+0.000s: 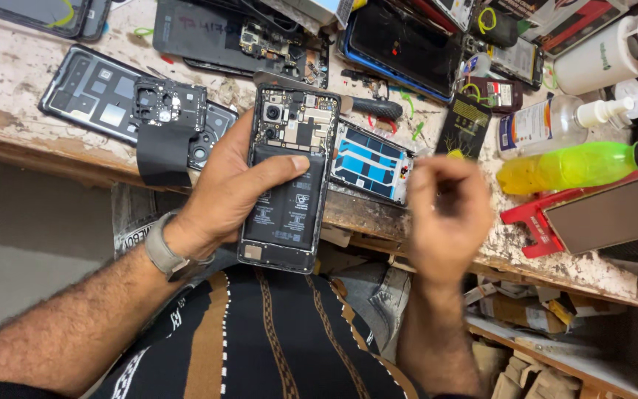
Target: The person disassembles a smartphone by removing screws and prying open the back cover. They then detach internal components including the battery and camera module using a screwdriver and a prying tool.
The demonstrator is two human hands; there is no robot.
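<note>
My left hand [234, 188] grips an opened phone [288, 177], back cover off, thumb pressed across the black battery [283, 203], fingers wrapped behind the frame. The phone is held upright above the front edge of the table [9, 74], over my lap, camera and circuit board at the top end. My right hand [448, 218] hangs free just to the right of the phone, blurred; fingers look curled, but I cannot tell whether they pinch anything. On the table behind: another opened phone [123, 100] with a loose black strip, a blue-backed panel [371, 162], a screwdriver [374, 108], a clear pump bottle [551, 122] and a yellow-green bottle [577, 164]. Risks as I judge them: thumb pressure could dent the battery; a one-handed hold off the table edge could let the phone slip to the floor; liquids stand near exposed boards.
</note>
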